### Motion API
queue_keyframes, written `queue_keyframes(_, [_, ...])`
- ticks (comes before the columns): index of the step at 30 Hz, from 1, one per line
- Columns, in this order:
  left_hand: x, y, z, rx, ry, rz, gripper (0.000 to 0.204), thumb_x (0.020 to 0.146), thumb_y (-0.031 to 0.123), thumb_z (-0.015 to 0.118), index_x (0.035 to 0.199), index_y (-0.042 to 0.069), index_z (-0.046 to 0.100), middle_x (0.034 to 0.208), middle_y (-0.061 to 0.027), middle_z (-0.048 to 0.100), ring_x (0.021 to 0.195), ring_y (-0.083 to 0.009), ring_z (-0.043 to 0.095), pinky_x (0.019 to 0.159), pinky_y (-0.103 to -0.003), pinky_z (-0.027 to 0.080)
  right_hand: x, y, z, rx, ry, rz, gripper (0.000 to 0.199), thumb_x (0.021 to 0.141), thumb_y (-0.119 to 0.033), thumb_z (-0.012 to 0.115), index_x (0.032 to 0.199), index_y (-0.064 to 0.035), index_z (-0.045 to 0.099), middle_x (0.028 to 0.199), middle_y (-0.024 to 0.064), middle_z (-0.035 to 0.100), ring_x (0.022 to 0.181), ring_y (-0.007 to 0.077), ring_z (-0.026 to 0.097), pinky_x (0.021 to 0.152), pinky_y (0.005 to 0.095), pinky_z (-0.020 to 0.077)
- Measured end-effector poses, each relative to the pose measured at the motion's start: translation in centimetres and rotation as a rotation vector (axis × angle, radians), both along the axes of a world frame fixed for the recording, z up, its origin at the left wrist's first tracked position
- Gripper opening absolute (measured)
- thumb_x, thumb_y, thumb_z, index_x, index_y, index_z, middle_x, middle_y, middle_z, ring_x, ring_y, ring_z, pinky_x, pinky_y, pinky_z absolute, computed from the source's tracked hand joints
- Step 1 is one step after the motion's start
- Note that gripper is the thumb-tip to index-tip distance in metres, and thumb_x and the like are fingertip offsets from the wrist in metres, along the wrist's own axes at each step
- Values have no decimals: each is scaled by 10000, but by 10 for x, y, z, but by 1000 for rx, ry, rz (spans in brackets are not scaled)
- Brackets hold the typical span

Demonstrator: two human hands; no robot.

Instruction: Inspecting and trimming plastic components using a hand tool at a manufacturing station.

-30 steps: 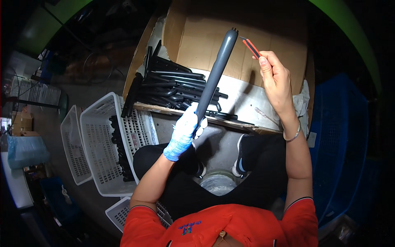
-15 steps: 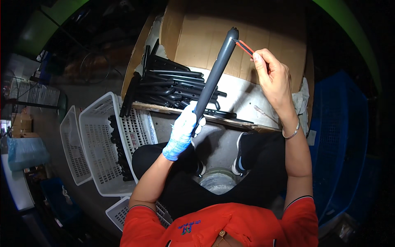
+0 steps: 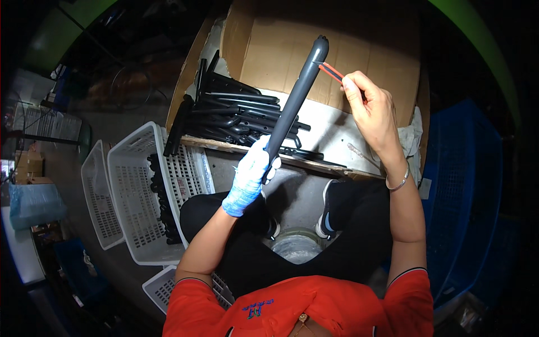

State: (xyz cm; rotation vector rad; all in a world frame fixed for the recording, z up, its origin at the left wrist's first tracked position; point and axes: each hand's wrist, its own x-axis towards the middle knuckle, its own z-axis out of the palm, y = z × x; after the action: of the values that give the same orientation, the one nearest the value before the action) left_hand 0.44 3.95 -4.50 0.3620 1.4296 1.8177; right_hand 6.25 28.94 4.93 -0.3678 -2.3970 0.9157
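Observation:
My left hand (image 3: 247, 178), in a blue and white glove, is closed around the lower end of a long dark plastic tube (image 3: 295, 104). The tube slants up and to the right, and its rounded far end has a small toothed tip. A slim red and black craft knife (image 3: 333, 73) is pinched between the thumb and fingers of my bare right hand (image 3: 375, 115). Its thin blade meets the tube's side just below the rounded end. Behind the tube, several black plastic parts (image 3: 238, 118) lie heaped in an open cardboard box (image 3: 337, 45).
White perforated crates (image 3: 132, 168) stand at the left, one with black parts (image 3: 163, 202) inside. A large blue bin (image 3: 460, 185) is at the right. Between my feet sits a round pale object (image 3: 297, 248).
The knife blade has slid a short way down the tube from its rounded end. My right hand has shifted slightly down; the left keeps its hold, with the tube barely moved.

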Motion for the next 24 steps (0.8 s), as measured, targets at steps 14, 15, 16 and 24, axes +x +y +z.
queue_keyframes(14, [-2, 0, 3, 6, 12, -6, 621, 928, 429, 520, 1388, 57, 330, 823, -14, 559, 629, -37, 486, 519, -152, 381, 3, -17, -7, -22, -51, 100, 154, 907, -129, 530, 845, 10, 558, 573, 94, 424, 491, 153, 426, 496, 299, 340])
queue_keyframes(15, [-2, 0, 2, 4, 11, -2, 621, 928, 429, 520, 1388, 57, 330, 823, -14, 559, 629, -37, 486, 519, -152, 381, 3, -19, -7, -27, -50, 101, 150, 905, -128, 530, 846, 7, 560, 570, 97, 424, 486, 158, 426, 494, 300, 340])
queue_keyframes(16, [-2, 0, 2, 17, 17, -3, 625, 927, 433, 518, 1388, 57, 329, 826, -15, 562, 628, -38, 488, 518, -153, 383, 3, -20, -8, -26, -52, 104, 150, 905, -128, 530, 846, 7, 560, 570, 97, 424, 486, 158, 426, 494, 300, 340])
queue_keyframes(24, [-2, 3, 5, 77, -15, 19, 622, 937, 430, 500, 1396, 53, 314, 846, -26, 578, 628, -41, 497, 511, -158, 395, 4, -32, -17, 21, -75, 134, 125, 899, -127, 537, 848, -20, 576, 560, 121, 443, 470, 198, 442, 492, 311, 361])
